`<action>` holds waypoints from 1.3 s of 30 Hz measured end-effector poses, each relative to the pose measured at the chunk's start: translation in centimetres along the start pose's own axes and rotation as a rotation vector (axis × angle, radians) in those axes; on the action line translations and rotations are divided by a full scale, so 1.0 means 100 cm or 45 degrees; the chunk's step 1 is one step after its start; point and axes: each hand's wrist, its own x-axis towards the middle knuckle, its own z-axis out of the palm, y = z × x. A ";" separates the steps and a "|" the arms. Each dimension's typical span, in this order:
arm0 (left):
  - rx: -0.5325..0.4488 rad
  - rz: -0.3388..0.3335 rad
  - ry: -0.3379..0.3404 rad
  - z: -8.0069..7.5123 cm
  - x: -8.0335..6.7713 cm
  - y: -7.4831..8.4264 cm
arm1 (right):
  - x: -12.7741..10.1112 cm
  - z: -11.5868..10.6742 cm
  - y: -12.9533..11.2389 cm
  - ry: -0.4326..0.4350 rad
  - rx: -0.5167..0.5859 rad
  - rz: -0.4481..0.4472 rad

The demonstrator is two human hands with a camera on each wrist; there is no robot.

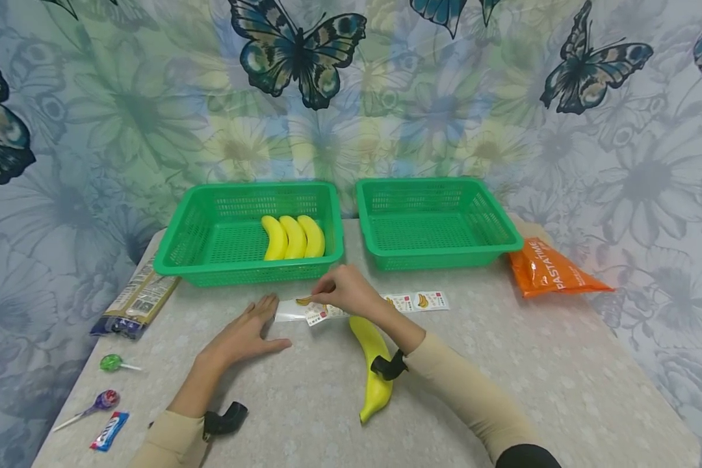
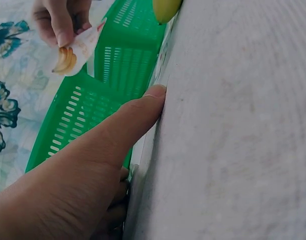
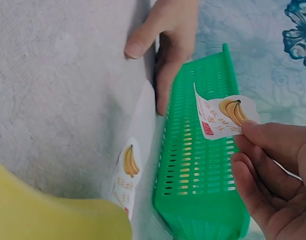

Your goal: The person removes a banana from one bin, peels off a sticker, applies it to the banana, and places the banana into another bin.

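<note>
Along the far edge of the cloth-covered table (image 1: 312, 422), two rectangular green perforated plastic baskets are standing. The left basket (image 1: 246, 275), toward the far-left corner, is holding three curved yellow bananas (image 1: 293, 238), lying side by side in its right-hand part. The right basket (image 1: 444, 259) is standing beside it, toward the far-right corner.

Right hand (image 1: 348, 290): reaching forward, in front of the left basket; thumb and fingers are pinching one white paper label with a banana picture (image 3: 220, 120), holding it raised off the table. Left hand (image 1: 242, 335): lying palm down, fingers extending toward the left basket, thumb spreading toward the right; gripping nothing. Its fingertips are resting by the left end of the label strip (image 1: 415, 301); cannot tell whether they are pressing it.

The strip is running parallel to the far edge. A larger yellow banana (image 1: 368, 344) is lying below it, pointing toward the near edge, partly under the right wrist.
</note>
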 end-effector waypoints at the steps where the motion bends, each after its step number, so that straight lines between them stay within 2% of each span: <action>1: -0.003 -0.001 0.002 0.000 0.000 0.000 | -0.001 -0.002 0.000 0.006 0.015 0.007; 9: 0.004 0.007 0.020 -0.003 0.003 0.006 | -0.009 -0.010 -0.004 0.057 0.054 0.017; 12: -0.007 0.005 0.029 -0.005 0.003 0.015 | -0.011 -0.011 -0.005 0.078 0.047 0.016; 15: -0.032 0.023 0.025 -0.007 0.003 0.029 | -0.013 -0.011 -0.006 0.084 0.061 0.031; 18: -0.106 0.004 -0.004 -0.006 0.003 0.046 | -0.015 -0.012 -0.007 0.096 0.063 0.035; 22: -0.283 -0.004 -0.017 0.003 0.004 0.064 | -0.018 -0.014 -0.007 0.130 0.028 0.010; 25: -0.408 0.043 0.017 0.012 0.006 0.078 | -0.020 -0.016 -0.008 0.155 0.011 -0.006; 29: -0.451 0.091 0.037 0.024 0.007 0.102 | -0.023 -0.019 -0.011 0.169 0.006 0.007; 33: -0.464 0.131 -0.007 0.036 0.009 0.126 | -0.027 -0.023 -0.015 0.177 0.008 0.009; 39: -0.526 0.252 -0.016 0.047 0.015 0.146 | -0.036 -0.028 -0.020 0.184 0.024 -0.005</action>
